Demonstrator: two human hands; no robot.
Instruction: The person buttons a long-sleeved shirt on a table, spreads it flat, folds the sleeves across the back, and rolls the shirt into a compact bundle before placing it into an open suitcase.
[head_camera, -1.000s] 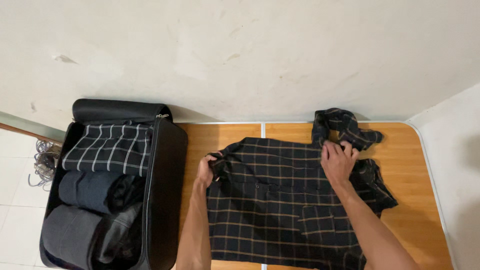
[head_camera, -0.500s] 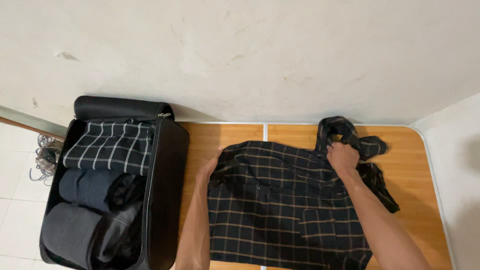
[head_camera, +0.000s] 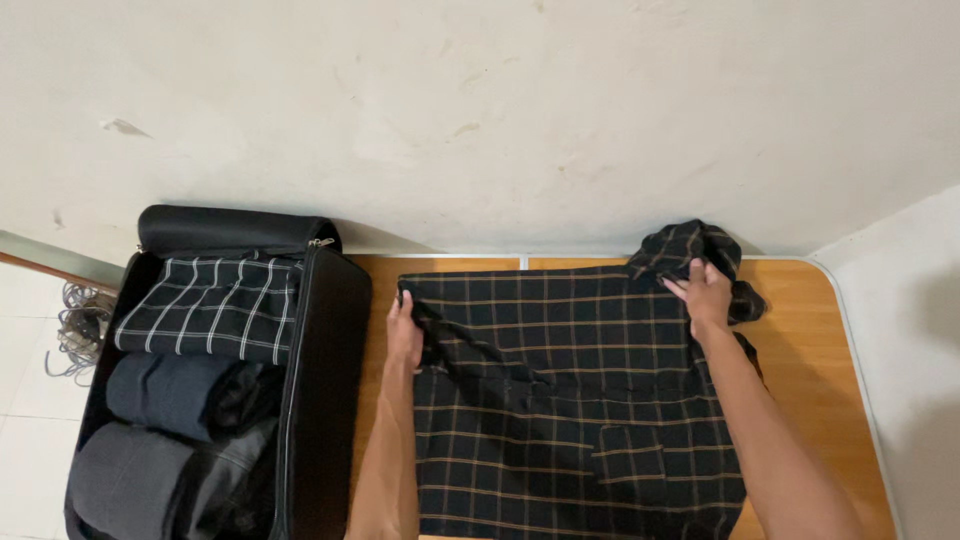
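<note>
1. Over at nine o'clock, beyond the table edge, a bundle of grey cable (head_camera: 75, 320) lies on the white tiled floor.
2. Beside it stands an open black suitcase (head_camera: 325, 400). It holds a folded black-and-white checked garment (head_camera: 210, 305) at the top, a rolled navy garment (head_camera: 180, 390) in the middle and a rolled grey garment (head_camera: 130, 480) at the bottom, so packing looks well advanced.
3. At the suitcase's three o'clock, the left hand (head_camera: 404, 335) is closed on the left upper edge of the dark plaid shirt (head_camera: 560, 400), pinching the cloth.
4. That shirt lies spread flat, front up, on the wooden table (head_camera: 810, 340), filling most of the top. By my reading it is laid out but not yet folded, and it is not in the suitcase.
5. Toward one o'clock, the right hand (head_camera: 708, 295) grips the shirt's upper right corner with curled fingers, just below a bunched sleeve (head_camera: 690, 245) that is not yet straightened.
</note>
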